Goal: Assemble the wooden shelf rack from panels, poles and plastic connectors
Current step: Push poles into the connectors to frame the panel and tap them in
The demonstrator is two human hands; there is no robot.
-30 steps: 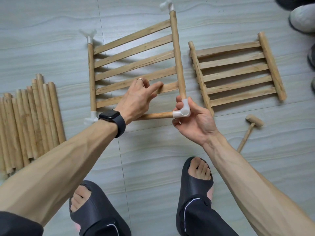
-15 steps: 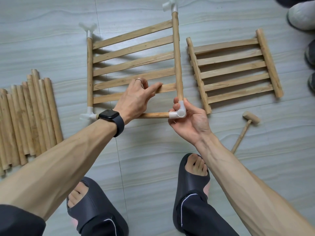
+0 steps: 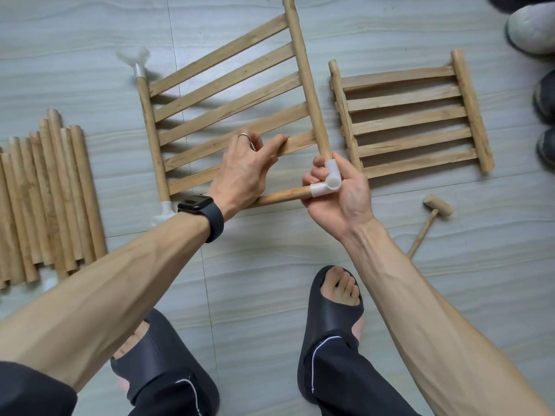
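Poles of pale round wood (image 3: 45, 199) are lying unused in a bundle on the grey floor (image 3: 270, 250) at far left. Beside them, the first slatted wooden panel (image 3: 228, 94) is carrying white plastic connectors at its corners. The left hand (image 3: 243, 172) is pressing fairly straight fingers on its nearest slat, the right hand (image 3: 339, 199) is clamping the white elbow connector (image 3: 329, 183) joining the short wooden cross-pole (image 3: 282, 195), and the second slatted panel (image 3: 411, 115) and small wooden mallet (image 3: 432, 211) are lying untouched to the right. Against half a second ago, the slats are slanting more steeply.
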